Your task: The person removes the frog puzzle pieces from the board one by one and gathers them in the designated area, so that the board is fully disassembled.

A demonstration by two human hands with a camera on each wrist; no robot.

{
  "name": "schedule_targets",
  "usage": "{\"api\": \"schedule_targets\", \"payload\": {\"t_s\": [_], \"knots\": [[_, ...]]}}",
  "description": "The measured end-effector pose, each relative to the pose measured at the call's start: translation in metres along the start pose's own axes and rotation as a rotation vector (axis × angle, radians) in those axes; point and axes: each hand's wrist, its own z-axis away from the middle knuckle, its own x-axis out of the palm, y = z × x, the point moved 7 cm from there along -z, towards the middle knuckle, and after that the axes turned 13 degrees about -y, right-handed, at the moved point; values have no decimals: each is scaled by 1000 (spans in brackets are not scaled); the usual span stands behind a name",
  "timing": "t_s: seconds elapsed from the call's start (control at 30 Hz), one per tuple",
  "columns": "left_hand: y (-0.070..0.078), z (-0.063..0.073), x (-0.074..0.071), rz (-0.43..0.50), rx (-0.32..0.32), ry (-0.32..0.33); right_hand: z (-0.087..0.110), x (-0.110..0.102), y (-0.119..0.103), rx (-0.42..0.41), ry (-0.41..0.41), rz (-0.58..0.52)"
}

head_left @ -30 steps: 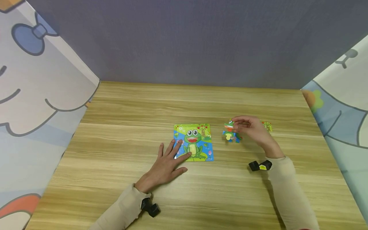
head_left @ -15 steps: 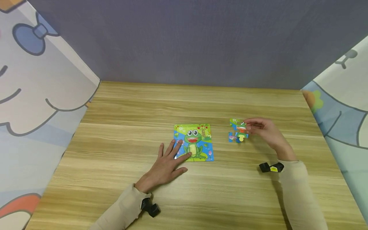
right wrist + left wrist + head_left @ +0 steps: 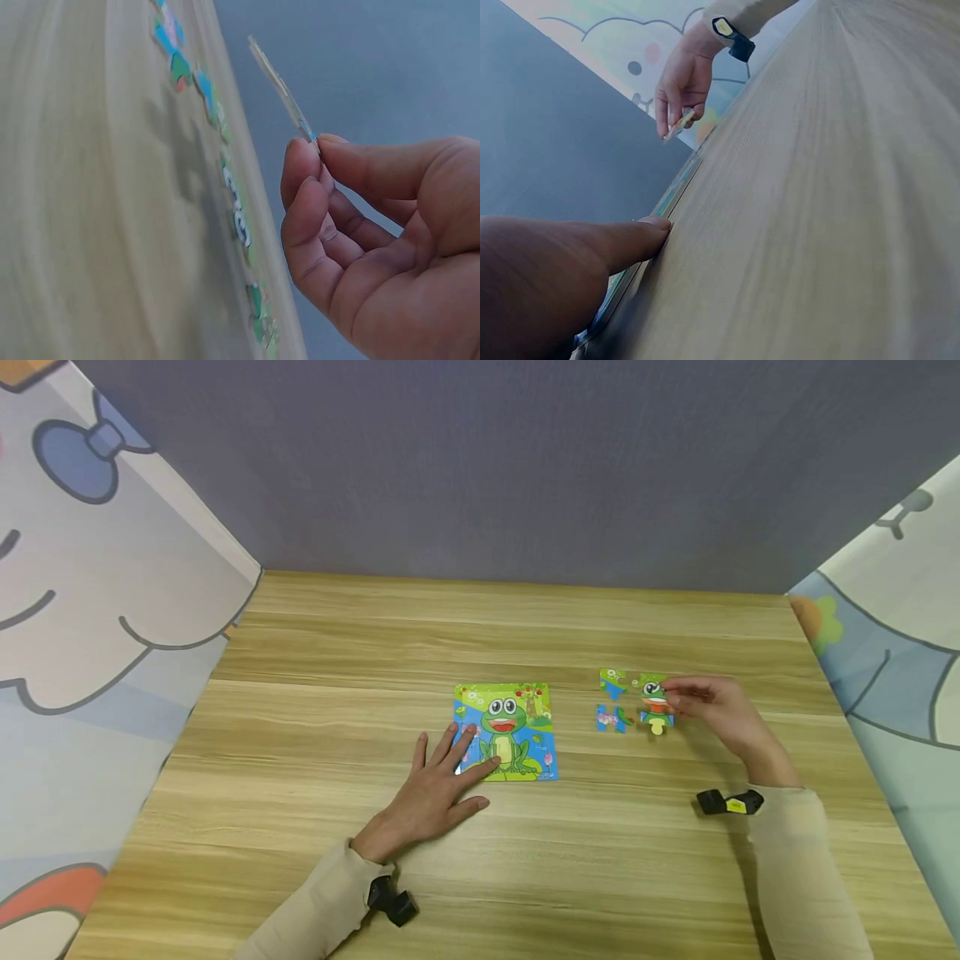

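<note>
My left hand (image 3: 429, 793) lies with fingers spread, its fingertips on the lower left part of a square frog picture board (image 3: 538, 745). Between thumb and fingers, my right hand (image 3: 716, 714) pinches a jigsaw piece (image 3: 657, 723) showing the frog's mouth and yellow belly. In the right wrist view that piece (image 3: 283, 91) is seen nearly edge-on, raised off the table. Below it lie loose pieces: one with the frog's eyes (image 3: 237, 206), one with white flowers (image 3: 612, 680), and one in blue, pink and green (image 3: 613, 719). The right fingers partly cover others.
The wood-grain table (image 3: 360, 652) ends at a dark grey panel (image 3: 480, 477) behind. Walls with cartoon prints (image 3: 90, 635) stand at both sides. Each wrist wears a small black camera (image 3: 729, 802).
My right hand has moved right with the mouth-and-belly piece, uncovering the flower piece and the pink-and-green piece on the table. My left hand has stayed put.
</note>
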Motion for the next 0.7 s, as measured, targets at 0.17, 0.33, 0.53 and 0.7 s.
{"api": "schedule_targets", "payload": {"t_s": [0.17, 0.33, 0.53, 0.7], "knots": [[0, -1, 1, 2, -4, -10, 3, -2, 10, 35, -19, -9], [0, -1, 0, 3, -5, -10, 5, -2, 17, 57, -34, 5], [-1, -1, 0, -5, -1, 0, 6, 0, 21, 51, -70, -24], [-1, -1, 1, -10, 1, 8, 5, 2, 22, 48, -81, 54]]}}
